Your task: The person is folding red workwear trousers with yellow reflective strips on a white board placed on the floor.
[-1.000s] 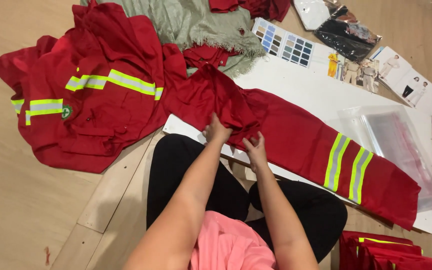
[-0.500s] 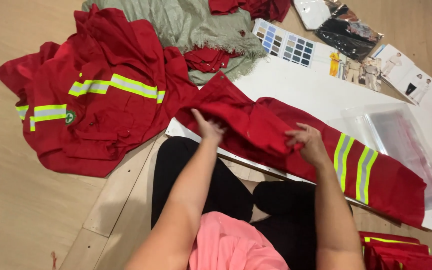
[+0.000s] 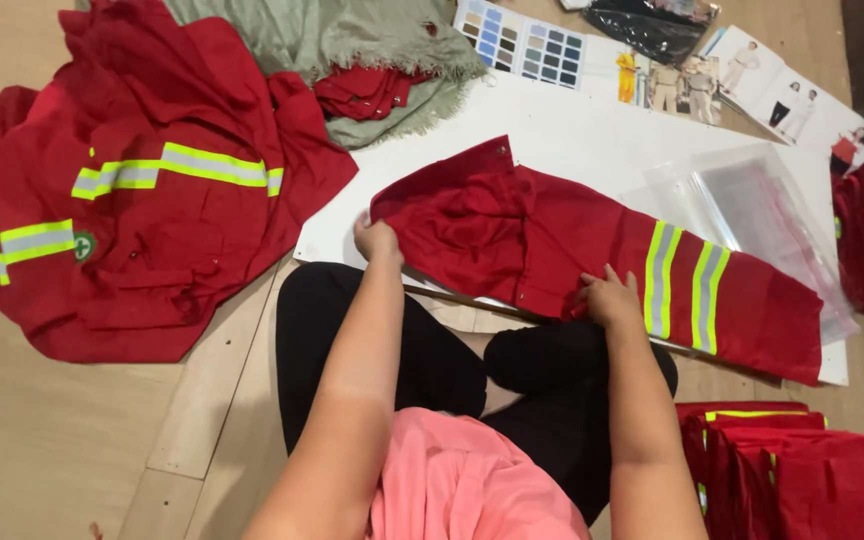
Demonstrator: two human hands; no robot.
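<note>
Left hand (image 3: 377,240): gripping the red trousers (image 3: 552,250) at their waist end, by the white board's (image 3: 572,130) near-left corner.
Right hand (image 3: 612,297): lying open, pressing the trousers' near edge.

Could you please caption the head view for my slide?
Both hands flatten red reflective trousers on a white board.

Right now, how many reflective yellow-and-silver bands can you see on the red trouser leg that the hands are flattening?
2: both cross the red trouser leg side by side, one nearer the right hand, the other toward the cuff. More may be hidden underneath.
</note>
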